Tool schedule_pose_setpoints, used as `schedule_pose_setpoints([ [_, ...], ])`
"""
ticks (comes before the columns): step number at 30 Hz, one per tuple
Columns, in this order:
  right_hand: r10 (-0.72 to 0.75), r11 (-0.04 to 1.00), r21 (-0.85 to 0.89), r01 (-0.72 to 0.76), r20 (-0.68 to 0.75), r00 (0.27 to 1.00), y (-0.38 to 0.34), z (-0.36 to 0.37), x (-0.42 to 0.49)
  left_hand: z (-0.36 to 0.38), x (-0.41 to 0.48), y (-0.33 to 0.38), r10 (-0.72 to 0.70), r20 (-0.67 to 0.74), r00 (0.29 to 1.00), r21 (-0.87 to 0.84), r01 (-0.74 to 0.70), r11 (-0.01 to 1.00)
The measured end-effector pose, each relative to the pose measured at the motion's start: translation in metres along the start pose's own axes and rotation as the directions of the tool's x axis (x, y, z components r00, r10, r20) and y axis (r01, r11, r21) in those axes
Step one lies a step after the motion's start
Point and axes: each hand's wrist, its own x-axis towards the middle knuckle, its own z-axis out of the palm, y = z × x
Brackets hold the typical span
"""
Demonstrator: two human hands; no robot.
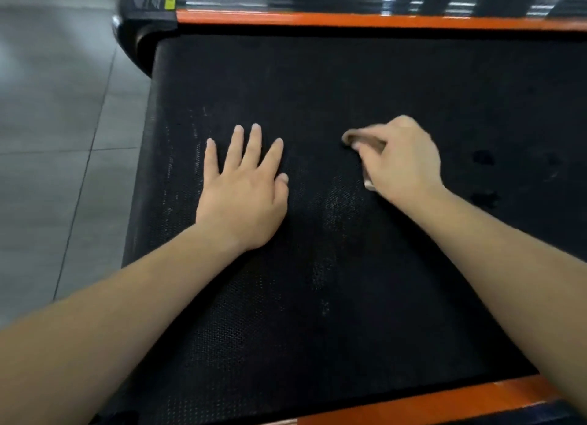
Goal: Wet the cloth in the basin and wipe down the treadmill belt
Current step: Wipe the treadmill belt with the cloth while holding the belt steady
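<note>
Grey floor tiles (47,138) fill the left of the frame, beside the end of the treadmill belt (349,75). Left of centre, your left hand (244,195) lies flat on the belt, 4 fingers spread, thumb close alongside, holding nothing. Right of centre, your right hand (403,164) curls over the cloth (362,140), a small brown wad pinched between fingers and thumb and pressed to the belt.

The risk from here: the belt may slide under your braced palm as you push. The bunched cloth may also skip the pale dusty streaks between your hands, since so little of it meets the surface.

The belt's long axis runs left to right between 2 orange rails (349,19), its end toward the left. The cloth's visible fold points left. The rest is hidden, so its long axis cannot be told.
</note>
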Motion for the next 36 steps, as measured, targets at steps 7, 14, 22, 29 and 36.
schedule_pose_setpoints([
  [7,-0.357,0.927,0.195,0.319,0.205,0.911,-0.019,-0.008,-0.060,0.000,-0.001,0.003,-0.005,0.004,1.000,0.037,0.004,0.999],
  [14,0.014,1.000,-0.002,-0.014,0.050,0.999,-0.003,0.020,0.052,0.001,0.002,0.003,-0.016,0.027,1.000,0.036,0.015,0.999],
  [22,-0.240,0.966,0.133,0.222,0.139,0.961,-0.010,0.013,0.015,-0.002,0.002,0.002,-0.020,0.006,1.000,0.018,0.020,1.000],
  [29,-0.074,0.996,0.064,0.067,0.110,0.991,-0.013,0.029,0.056,-0.010,0.042,-0.007,-0.017,0.002,1.000,-0.037,0.017,0.999],
  [36,-0.084,0.996,0.022,0.082,0.090,0.992,0.002,0.032,0.100,0.000,0.056,-0.011,-0.028,0.009,1.000,0.013,0.028,1.000],
])
